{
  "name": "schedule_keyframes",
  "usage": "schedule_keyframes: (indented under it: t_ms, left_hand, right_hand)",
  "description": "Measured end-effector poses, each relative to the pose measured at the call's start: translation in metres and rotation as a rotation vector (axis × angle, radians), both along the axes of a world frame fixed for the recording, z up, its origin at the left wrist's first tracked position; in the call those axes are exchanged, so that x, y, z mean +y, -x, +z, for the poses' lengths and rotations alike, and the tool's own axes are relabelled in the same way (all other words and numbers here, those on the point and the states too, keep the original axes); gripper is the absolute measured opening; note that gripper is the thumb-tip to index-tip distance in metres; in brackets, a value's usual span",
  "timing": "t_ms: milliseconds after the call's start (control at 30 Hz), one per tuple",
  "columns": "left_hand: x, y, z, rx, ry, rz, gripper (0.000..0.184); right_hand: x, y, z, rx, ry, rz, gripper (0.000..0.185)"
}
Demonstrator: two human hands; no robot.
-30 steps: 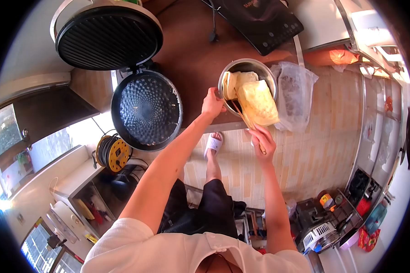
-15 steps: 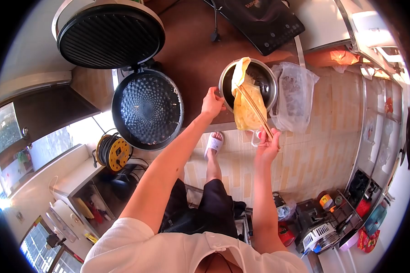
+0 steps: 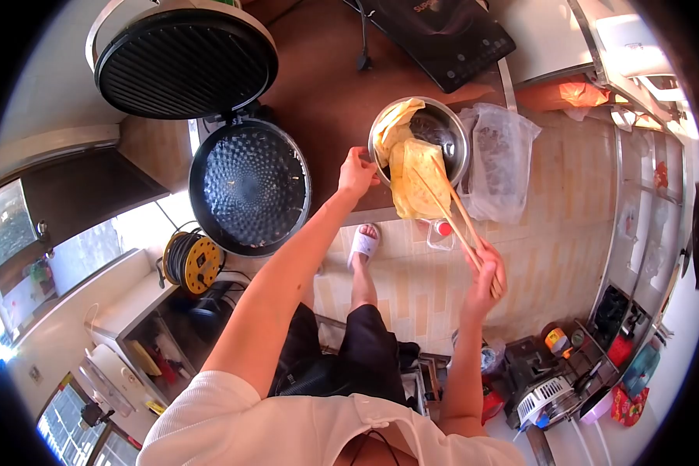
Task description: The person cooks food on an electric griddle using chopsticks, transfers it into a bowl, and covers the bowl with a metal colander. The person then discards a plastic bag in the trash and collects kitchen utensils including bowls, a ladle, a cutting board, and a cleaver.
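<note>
My right hand (image 3: 485, 273) is closed around a pair of wooden chopsticks (image 3: 461, 221), whose tips are spread apart over a yellow flatbread (image 3: 419, 182). The flatbread is folded into a steel bowl (image 3: 467, 147) and hangs over its near rim. My left hand (image 3: 359, 172) is at the bowl's left edge, fingers bent against the rim. Left of it lies an open round electric griddle (image 3: 248, 186), its dimpled lower pan dotted with small crumbs and its ridged lid (image 3: 186, 62) tipped back.
A clear plastic bag (image 3: 501, 163) lies right of the bowl. A black induction cooker (image 3: 443, 39) sits at the back of the brown counter (image 3: 318, 85). Below the counter edge stands a red-capped bottle (image 3: 441, 231). A yellow cable reel (image 3: 194, 262) is at left.
My right hand has moved down and to the right with the chopsticks, and their tips have spread apart. The flatbread has shifted, with a broad fold now over the near rim.
</note>
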State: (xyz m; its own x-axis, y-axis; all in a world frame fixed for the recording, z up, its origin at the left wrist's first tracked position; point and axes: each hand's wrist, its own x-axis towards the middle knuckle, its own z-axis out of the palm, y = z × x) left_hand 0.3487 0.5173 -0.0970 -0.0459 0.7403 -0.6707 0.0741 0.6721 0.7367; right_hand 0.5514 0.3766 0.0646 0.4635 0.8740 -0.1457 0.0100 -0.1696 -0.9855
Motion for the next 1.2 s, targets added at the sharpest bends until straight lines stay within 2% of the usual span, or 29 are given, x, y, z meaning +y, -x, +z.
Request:
schedule_keyframes:
  t_ms: [133, 233, 333, 533, 633, 767, 833, 967, 1033, 1067, 1133, 1200]
  left_hand:
    - [0.001, 0.0, 0.001, 0.017, 0.005, -0.007, 0.038]
    - [0.0, 0.0, 0.001, 0.038, -0.004, -0.015, 0.038]
    - [0.003, -0.002, -0.001, 0.055, -0.018, -0.037, 0.039]
    - [0.001, 0.0, -0.003, 0.124, -0.115, -0.071, 0.041]
    - [0.002, 0.001, -0.008, 0.124, -0.118, -0.074, 0.041]
    - [0.002, 0.0, -0.006, 0.162, -0.125, -0.088, 0.042]
    - [0.004, 0.0, -0.008, 0.162, -0.133, -0.103, 0.04]
    - [0.01, 0.011, -0.006, 0.163, -0.11, -0.221, 0.037]
    - [0.011, 0.024, -0.001, 0.502, -0.392, -0.35, 0.034]
    - [0.011, 0.031, 0.002, 0.501, -0.43, -0.281, 0.031]
    - [0.006, 0.039, 0.036, 0.289, -0.316, -0.156, 0.028]
    - [-0.007, 0.049, 0.048, 0.19, -0.306, -0.107, 0.025]
  right_hand:
    - [-0.029, -0.041, 0.009, -0.484, -0.048, 0.256, 0.03]
    - [-0.034, -0.044, -0.005, 0.215, 0.098, -0.323, 0.028]
    - [-0.049, -0.059, -0.041, 0.521, 0.18, -0.405, 0.029]
    - [-0.014, -0.041, -0.023, 0.288, 0.09, -0.429, 0.032]
    - [0.001, -0.044, -0.033, 0.149, 0.075, -0.35, 0.033]
    - [0.009, -0.039, -0.027, 0.113, 0.128, -0.298, 0.034]
    - [0.01, -0.035, -0.016, 0.111, 0.142, -0.309, 0.032]
    - [-0.005, -0.032, 0.026, -0.056, 0.1, -0.276, 0.028]
    - [-0.017, -0.028, 0.032, -0.089, 0.007, -0.26, 0.026]
    - [-0.021, -0.023, 0.029, -0.098, 0.024, -0.085, 0.024]
    - [-0.033, -0.006, 0.008, -0.113, 0.055, 0.271, 0.02]
    - [-0.032, 0.026, -0.02, -0.143, 0.073, 0.366, 0.014]
